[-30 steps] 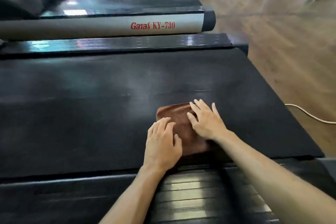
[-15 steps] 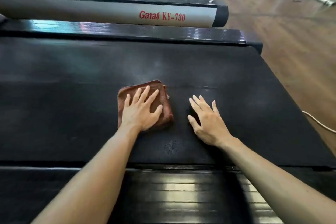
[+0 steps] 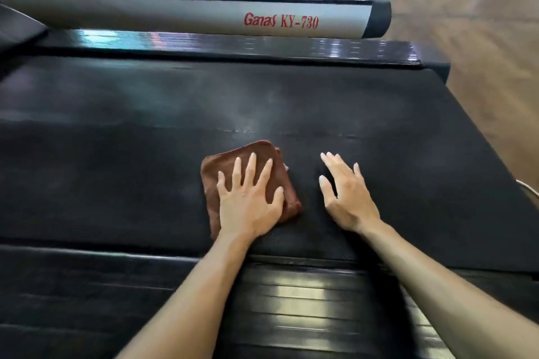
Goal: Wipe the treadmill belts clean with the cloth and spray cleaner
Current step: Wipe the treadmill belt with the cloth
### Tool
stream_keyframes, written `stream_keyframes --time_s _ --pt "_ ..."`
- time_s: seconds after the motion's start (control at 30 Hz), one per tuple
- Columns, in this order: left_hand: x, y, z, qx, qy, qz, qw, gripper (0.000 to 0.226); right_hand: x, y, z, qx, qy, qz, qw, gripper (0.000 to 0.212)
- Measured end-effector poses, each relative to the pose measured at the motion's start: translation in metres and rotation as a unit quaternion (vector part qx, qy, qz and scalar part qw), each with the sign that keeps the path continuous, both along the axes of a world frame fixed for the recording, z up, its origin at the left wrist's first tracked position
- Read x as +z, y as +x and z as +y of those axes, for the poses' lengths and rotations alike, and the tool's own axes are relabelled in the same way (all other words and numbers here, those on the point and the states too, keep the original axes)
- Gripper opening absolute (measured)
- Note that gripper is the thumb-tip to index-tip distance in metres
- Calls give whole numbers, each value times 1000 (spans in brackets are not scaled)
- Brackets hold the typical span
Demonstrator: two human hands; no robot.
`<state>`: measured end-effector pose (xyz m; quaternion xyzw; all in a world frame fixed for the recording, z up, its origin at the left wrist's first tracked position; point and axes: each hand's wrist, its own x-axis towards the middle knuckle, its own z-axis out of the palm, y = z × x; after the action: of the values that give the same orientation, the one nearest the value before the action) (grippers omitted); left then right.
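Since half a second ago, little displacement is noted: the cloth (image 3: 250,181) and left hand (image 3: 249,201) are found at nearly the same spot on the belt (image 3: 116,154), slightly nearer the close edge; a second ago the cloth was further right, with both hands on it.

The cloth, brown and folded to a rough square, is laid flat on the black belt, close to its near edge. It is pressed down by the left hand, fingers straight and spread, palm over the cloth's near half; nothing is clasped, so the grip is released. The right hand (image 3: 345,198) is set just beside the cloth, apart from it, fingers straight and together, flat on or just above the belt; contact cannot be confirmed. Its grip is likewise released.

A ribbed black side rail (image 3: 291,300) is seen below the belt's near edge, under both forearms. Beyond the far rail, a grey frame bar (image 3: 175,17) marked "Ganas KY-730" in red is recorded. Wooden floor (image 3: 466,52) is visible at right.
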<state>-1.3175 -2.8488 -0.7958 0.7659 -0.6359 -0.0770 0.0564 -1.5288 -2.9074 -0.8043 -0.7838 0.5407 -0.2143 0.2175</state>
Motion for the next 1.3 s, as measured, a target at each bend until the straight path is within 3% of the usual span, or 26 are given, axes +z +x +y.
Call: stream_keyframes --time_s 0.07,0.13,0.33,0.5,0.57,0.63,0.67,0.73,0.8,0.87,1.0,1.17,1.3 --pt "1 -14 -15 -45 8 4 999 68 9 -5 1 -26 33 -87 995 54" --pt "1 -13 -21 -65 18 8 998 67 20 -15 12 -44 51 -116 991 53" --pt "-2 -11 -8 -82 -2 18 996 70 19 -52 57 6 63 -21 998 52" --pt "0 -31 15 -135 -2 28 990 76 31 -12 40 -15 19 -60 998 45" --pt "3 -31 15 -161 -11 104 981 74 37 12 34 17 15 -57 998 46" --pt "10 -14 8 -145 -43 238 959 71 38 28 31 55 1 -12 998 50" --pt "12 -2 7 -136 -69 260 954 68 37 34 31 67 -12 31 997 53" --pt "10 21 12 -135 -92 173 971 63 34 41 32 62 -22 132 989 63" --pt "6 32 20 -138 -37 85 986 66 32 44 33 42 -4 215 976 69" --pt "3 30 25 -136 4 48 990 77 31 41 33 39 -7 280 959 71" --pt "2 4 18 -131 5 40 991 86 37 12 26 30 5 333 942 71" --pt "1 -71 1 -142 -3 63 988 76 45 -58 16 -23 71 356 932 70" --pt "6 -132 -21 -191 24 110 975 73 63 -103 2 -86 96 430 894 66"
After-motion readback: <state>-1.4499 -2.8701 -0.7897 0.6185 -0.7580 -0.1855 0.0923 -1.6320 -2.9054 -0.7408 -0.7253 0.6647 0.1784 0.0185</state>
